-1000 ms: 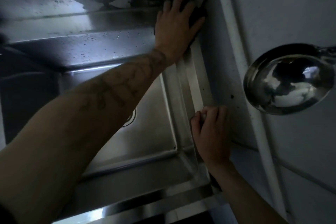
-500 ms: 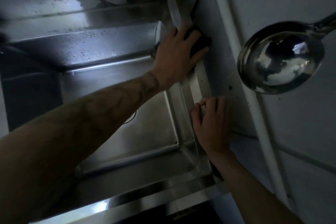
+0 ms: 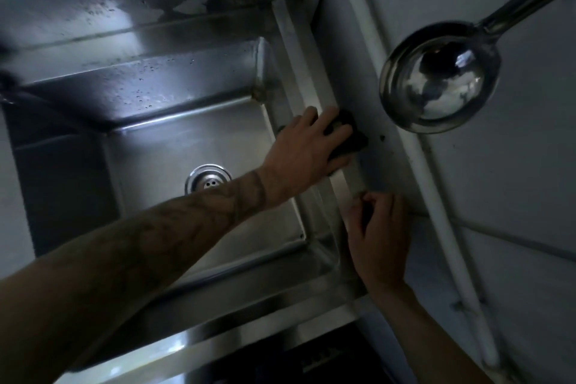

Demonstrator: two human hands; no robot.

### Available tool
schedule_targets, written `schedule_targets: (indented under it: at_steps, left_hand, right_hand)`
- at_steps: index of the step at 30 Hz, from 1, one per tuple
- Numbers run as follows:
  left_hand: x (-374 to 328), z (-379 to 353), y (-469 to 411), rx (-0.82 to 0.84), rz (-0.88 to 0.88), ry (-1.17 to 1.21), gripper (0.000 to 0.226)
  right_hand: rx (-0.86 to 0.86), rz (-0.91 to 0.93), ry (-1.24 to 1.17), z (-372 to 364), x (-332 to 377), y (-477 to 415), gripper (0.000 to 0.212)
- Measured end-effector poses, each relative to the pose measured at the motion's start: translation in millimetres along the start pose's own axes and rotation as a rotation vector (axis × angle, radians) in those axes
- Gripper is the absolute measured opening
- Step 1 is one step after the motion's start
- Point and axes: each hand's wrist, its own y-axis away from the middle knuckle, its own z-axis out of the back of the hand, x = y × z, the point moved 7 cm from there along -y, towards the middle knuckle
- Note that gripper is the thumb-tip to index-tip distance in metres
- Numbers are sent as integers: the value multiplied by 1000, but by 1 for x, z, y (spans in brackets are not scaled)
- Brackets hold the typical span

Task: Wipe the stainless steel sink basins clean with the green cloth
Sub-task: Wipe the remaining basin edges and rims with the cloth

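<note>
Head view: left hand holds cloth on right sink rim, axis hidden.

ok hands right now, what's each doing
left hand: grips cloth on sink rim
right hand: fingers curled, on rim, holding nothing

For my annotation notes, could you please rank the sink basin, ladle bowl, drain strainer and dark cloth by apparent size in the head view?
1. sink basin
2. ladle bowl
3. drain strainer and dark cloth: alike, both partly covered, so unranked.
</note>
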Motion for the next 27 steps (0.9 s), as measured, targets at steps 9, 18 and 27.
schedule_targets:
  at_steps: [9,18,27]
  left_hand:
    - [-1,7,-1,-97,252,26,45]
    - [-6,3,-4,-44,284,-21,48]
    - [-76,-20,46,75,-95,4,42]
  right_hand:
    - [-80,-28,-9,1,-4,12,19]
    - [-184,-78,49,20,-25,48,16]
    - [-304,-253,42,20,-28,82,14]
